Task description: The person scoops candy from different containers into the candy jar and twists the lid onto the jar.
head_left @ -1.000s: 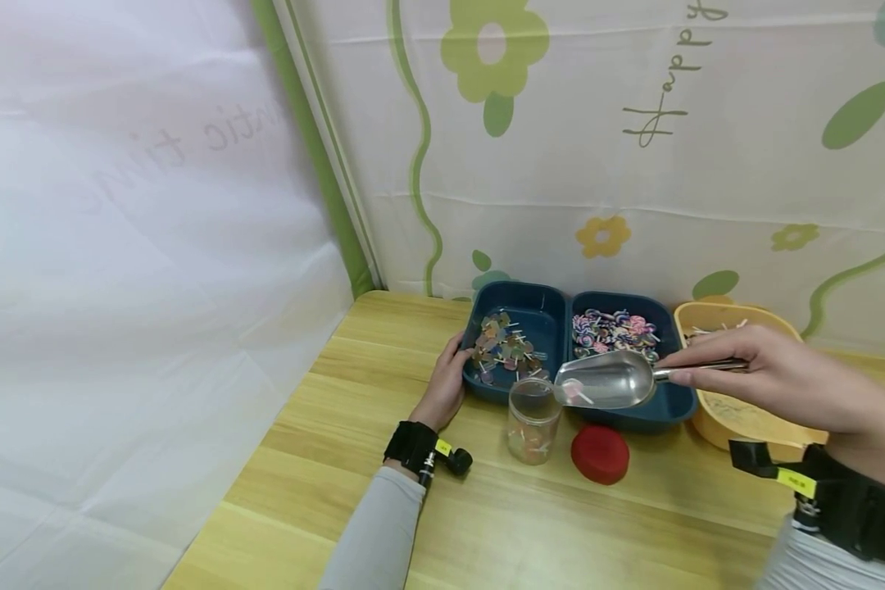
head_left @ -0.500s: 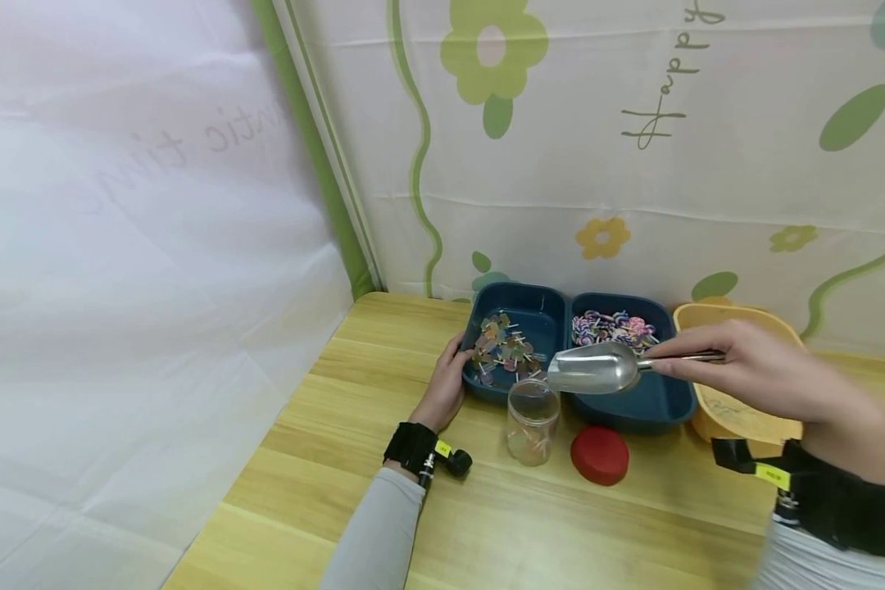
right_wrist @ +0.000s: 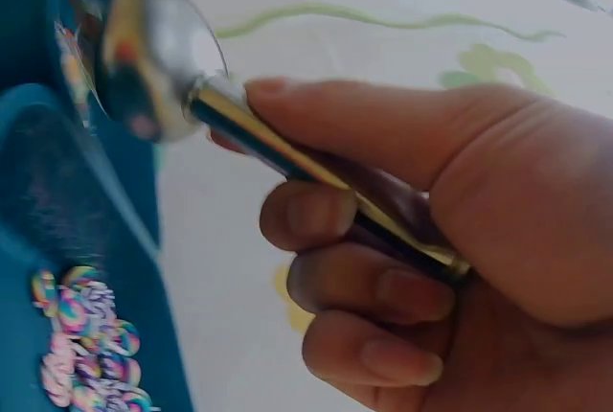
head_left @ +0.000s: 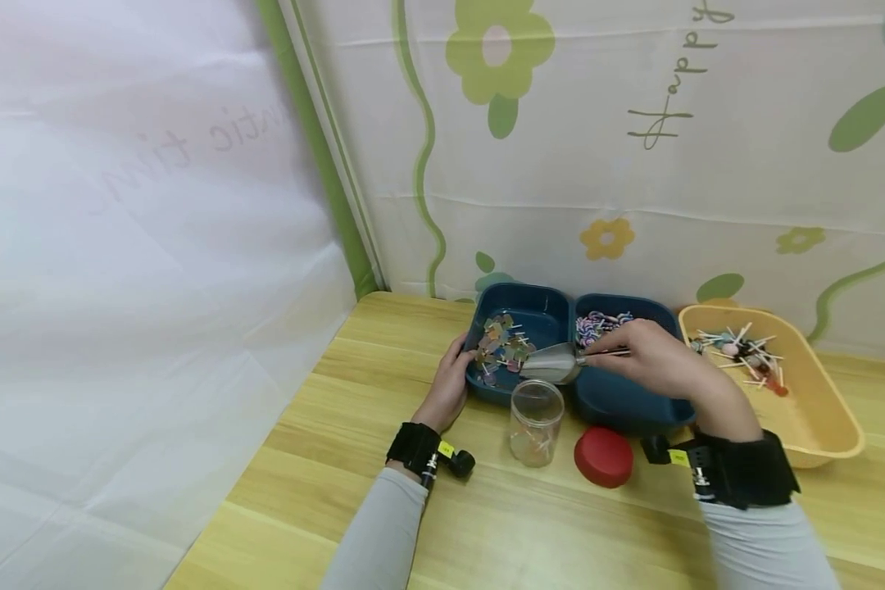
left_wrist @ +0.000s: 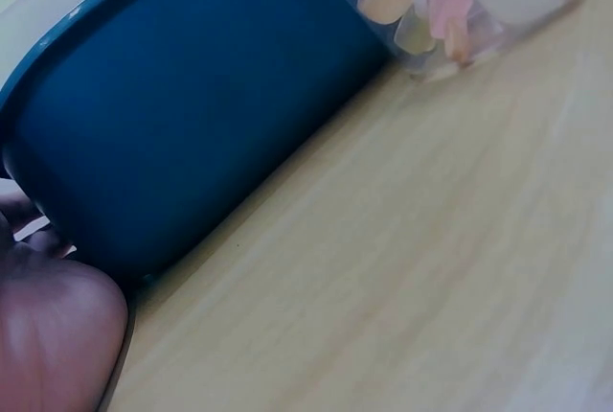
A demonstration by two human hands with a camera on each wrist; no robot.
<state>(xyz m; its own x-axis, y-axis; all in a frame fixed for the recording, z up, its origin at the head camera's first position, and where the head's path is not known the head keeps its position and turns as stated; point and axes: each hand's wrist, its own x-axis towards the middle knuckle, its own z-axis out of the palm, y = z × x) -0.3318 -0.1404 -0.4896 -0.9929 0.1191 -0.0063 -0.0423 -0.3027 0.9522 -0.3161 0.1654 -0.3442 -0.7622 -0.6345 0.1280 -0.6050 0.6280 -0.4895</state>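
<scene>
My left hand (head_left: 446, 389) holds the left end of a dark blue bin (head_left: 540, 297) of small lollipop-shaped pieces (head_left: 500, 344). In the left wrist view, the palm (left_wrist: 57, 335) sits at the bin's corner. My right hand (head_left: 660, 360) grips the handle of a metal scoop (head_left: 555, 365), its blade tilted down over that bin's right side near the pieces. The right wrist view has fingers curled round the handle (right_wrist: 278, 148). In front of the bin stands a clear jar (head_left: 536, 422), its top uncovered, with some pieces at the bottom. Beside it lies a red lid (head_left: 603, 456).
A second blue compartment (head_left: 627, 401), partly hidden by my right hand, holds swirl-patterned lollipop pieces (right_wrist: 91, 345). At the right is a yellow bin (head_left: 829, 418) with several stick lollipops (head_left: 745, 354). A printed curtain (head_left: 560, 164) hangs behind the wooden table (head_left: 516, 524).
The scoop first tips by the jar's mouth, and a pink piece in it is gone. My right hand then carries the scoop left and back over the left bin. The left hand stays put.
</scene>
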